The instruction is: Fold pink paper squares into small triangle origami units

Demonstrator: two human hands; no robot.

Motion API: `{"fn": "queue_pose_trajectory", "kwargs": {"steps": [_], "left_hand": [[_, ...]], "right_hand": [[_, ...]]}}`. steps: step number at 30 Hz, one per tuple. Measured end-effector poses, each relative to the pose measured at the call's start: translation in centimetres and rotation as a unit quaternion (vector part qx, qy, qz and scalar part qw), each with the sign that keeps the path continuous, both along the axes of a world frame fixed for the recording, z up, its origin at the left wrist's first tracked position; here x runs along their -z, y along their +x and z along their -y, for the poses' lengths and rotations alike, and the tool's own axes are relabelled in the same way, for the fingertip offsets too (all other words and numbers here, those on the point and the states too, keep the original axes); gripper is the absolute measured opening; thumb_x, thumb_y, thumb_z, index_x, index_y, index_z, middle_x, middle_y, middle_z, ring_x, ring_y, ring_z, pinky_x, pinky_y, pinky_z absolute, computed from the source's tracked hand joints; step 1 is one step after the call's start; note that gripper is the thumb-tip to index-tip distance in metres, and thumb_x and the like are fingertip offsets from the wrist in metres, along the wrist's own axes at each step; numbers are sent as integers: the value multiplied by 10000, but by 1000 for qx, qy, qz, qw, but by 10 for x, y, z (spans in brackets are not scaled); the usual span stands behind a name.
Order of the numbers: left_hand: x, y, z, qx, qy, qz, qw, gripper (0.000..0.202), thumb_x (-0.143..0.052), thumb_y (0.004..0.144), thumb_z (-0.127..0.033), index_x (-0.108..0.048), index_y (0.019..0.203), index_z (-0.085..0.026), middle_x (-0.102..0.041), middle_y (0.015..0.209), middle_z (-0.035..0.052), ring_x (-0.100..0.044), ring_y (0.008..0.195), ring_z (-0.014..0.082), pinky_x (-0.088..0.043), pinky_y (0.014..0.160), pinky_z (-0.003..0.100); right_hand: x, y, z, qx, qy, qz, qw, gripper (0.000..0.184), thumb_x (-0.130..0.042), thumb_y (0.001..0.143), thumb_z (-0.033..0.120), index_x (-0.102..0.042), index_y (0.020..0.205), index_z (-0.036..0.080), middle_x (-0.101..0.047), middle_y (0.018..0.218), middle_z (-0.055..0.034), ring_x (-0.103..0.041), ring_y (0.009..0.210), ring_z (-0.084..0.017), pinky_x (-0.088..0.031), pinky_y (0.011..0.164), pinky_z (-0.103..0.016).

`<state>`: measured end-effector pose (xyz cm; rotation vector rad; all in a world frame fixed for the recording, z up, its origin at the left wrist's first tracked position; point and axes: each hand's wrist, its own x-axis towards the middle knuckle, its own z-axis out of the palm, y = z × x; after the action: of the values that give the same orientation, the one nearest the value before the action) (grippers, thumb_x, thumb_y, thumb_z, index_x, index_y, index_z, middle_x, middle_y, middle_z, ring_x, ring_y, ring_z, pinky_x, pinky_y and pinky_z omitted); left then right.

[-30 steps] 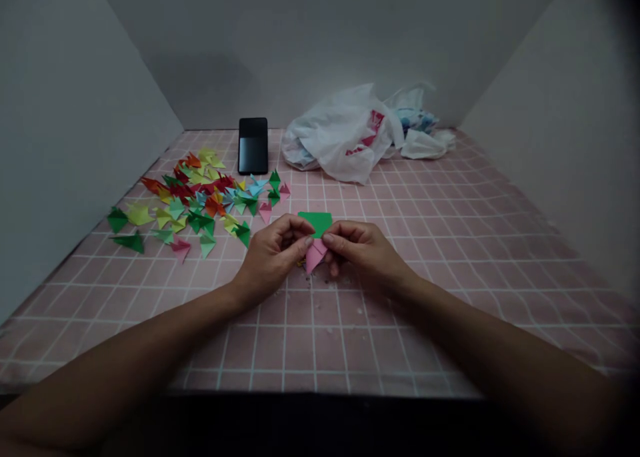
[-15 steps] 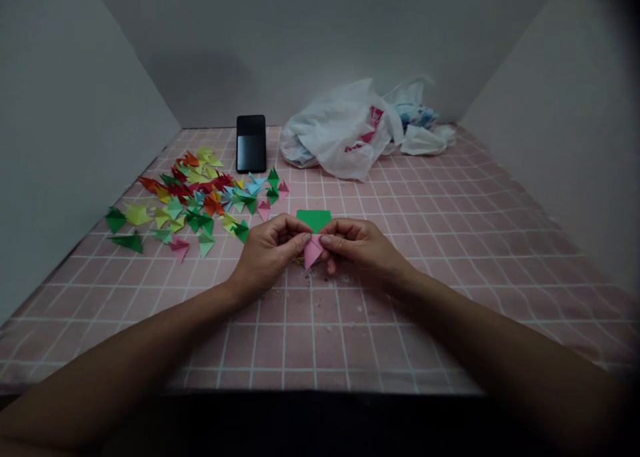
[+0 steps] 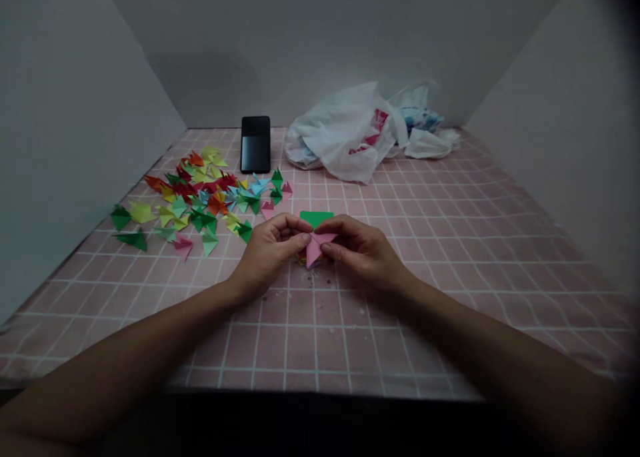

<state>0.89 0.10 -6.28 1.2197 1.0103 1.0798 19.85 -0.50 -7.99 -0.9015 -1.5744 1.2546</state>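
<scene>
Together, left hand (image 3: 270,250) and right hand (image 3: 361,247) grip pink paper (image 3: 316,245), fingers hiding its edges.

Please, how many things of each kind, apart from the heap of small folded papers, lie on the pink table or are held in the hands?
Pink paper, held by left hand and right hand: 1
Green paper: 1
Black phone: 1
White plastic bags: 2, as far as visible
Total: 5

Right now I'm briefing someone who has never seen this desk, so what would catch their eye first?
Both hands meet mid-table, the left hand and the right hand pinching a pink folded paper just in front of a green sheet. To the left spreads a bright scatter of folded paper pieces; a black phone and white plastic bags sit at the back.
</scene>
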Motion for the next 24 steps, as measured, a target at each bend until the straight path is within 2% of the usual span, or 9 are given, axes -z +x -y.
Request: {"fn": "queue_pose_trajectory", "kwargs": {"steps": [4,7,11,14,19,24], "left_hand": [[2,0,0,-11,3,6,1000,160,-779,732,-223,-708,855,-149,-693,771,-3,-628,691,97,-493,650,217],[1,-1,0,-9,5,3,1000,155,-775,733,-218,-708,853,-145,-692,765,-2,-629,687,94,-497,647,213],[-3,0,1,10,-5,3,1000,155,-750,737,-219,-679,854,-146,-654,674,-23,-589,576,82,-485,558,207],[-4,1,2,11,-14,10,1000,171,-745,731,-227,-650,851,-151,-645,654,-30,-576,528,79,-485,510,204],[-3,3,3,-13,-28,30,999,208,-770,703,-230,-627,833,-154,-668,659,-23,-634,568,95,-531,544,206],[-3,4,4,-23,-42,44,998,213,-774,692,-216,-602,807,-164,-666,643,-30,-635,550,95,-525,527,201]], "right_hand": [[3,2,-2,-9,12,2,1000,251,-758,846,226,-717,1094,216,-718,998,-35,-699,866,-174,-598,784,-333],[1,2,-1,13,39,25,999,169,-704,893,206,-751,1055,225,-733,984,-37,-705,895,-182,-601,806,-345],[0,1,1,43,77,36,995,132,-674,906,173,-784,957,225,-734,938,-37,-706,892,-183,-602,810,-347],[3,1,1,40,93,24,995,154,-661,906,154,-790,948,227,-720,922,-37,-706,862,-177,-611,789,-347],[4,4,-2,33,185,69,980,211,-640,900,88,-788,955,228,-718,899,-32,-701,829,-161,-597,741,-310],[-1,6,-4,28,280,122,952,183,-620,947,104,-773,975,201,-733,888,-48,-712,810,-161,-590,722,-289]]}}
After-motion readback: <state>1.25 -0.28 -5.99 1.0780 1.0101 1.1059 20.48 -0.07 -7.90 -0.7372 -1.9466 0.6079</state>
